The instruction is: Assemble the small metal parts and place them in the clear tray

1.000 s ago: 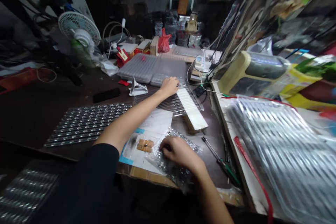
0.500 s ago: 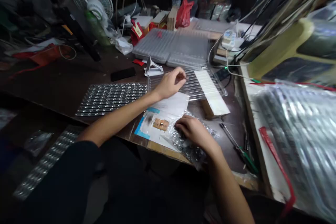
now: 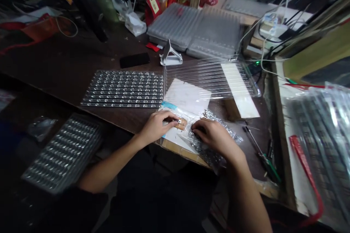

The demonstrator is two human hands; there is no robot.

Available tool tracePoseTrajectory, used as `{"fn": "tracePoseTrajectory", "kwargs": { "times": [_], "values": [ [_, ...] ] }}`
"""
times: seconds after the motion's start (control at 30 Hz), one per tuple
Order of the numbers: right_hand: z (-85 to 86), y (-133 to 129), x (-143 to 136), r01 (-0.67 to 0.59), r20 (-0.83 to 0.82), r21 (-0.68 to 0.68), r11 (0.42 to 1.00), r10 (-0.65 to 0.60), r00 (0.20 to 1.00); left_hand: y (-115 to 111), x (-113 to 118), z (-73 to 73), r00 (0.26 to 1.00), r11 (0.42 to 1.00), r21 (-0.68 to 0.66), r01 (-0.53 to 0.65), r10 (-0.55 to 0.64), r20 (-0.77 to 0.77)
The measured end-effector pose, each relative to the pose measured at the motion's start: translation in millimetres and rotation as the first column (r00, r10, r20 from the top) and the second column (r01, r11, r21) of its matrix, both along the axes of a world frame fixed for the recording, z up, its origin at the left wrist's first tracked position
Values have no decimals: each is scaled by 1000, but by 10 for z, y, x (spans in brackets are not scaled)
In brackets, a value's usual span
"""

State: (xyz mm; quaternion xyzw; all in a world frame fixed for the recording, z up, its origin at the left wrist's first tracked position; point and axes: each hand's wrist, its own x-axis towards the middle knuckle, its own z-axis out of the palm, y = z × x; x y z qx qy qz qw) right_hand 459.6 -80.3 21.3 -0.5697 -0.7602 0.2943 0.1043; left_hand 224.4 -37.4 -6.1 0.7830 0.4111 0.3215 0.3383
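My left hand (image 3: 160, 125) pinches a small metal piece (image 3: 179, 121) over a small wooden block (image 3: 181, 125) on a white sheet with blue tape (image 3: 169, 105). To its right, my right hand (image 3: 210, 133) rests with curled fingers on a bag of small shiny metal parts (image 3: 212, 154); whatever its fingertips hold is hidden. Behind the hands lies a clear ribbed tray (image 3: 191, 76), partly under a white sheet (image 3: 186, 93). A tray filled with rows of shiny parts (image 3: 124, 89) is left of it.
A white-topped block (image 3: 240, 91) and a green-handled screwdriver (image 3: 269, 167) lie to the right. Farther back are a white stand (image 3: 171, 56), a black phone (image 3: 134, 60) and stacked clear trays (image 3: 175, 25). More filled trays (image 3: 62, 153) sit low at the left.
My left hand has moved from above the clear tray down to the wooden block, with a small metal piece now visible in its fingers. My right hand stays at the bag. The view has shifted downward.
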Motion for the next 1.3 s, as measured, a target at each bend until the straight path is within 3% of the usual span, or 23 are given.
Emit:
{"fn": "tracePoseTrajectory", "kwargs": {
  "times": [0.27,0.5,0.57,0.73,0.93,1.1,1.3],
  "values": [
    [52,-9,-10,37,-40,-7,999,-37,999,-33,-25,-41,998,994,103,45,-42,-36],
    [-13,10,26,5,-8,33,999,-5,1000,-32,-18,-77,997,985,158,72,-65,-47],
    [-23,8,26,-17,-23,20,1000,18,1000,-40,-26,-77,1000,989,146,29,-30,1],
    [2,3,3,38,-69,16,999,-36,997,-73,-53,-47,976,974,109,-198,185,116],
    [21,-11,6,34,-86,-19,999,-36,996,-78,-39,-56,991,986,100,-132,133,-4],
    [40,-3,59,83,-83,98,992,-75,994,-72,-55,-61,992,989,78,-122,123,-15],
    [28,39,13,7,22,81,997,-9,1000,-76,-64,-50,992,989,78,-121,124,-24]
  ]
}}
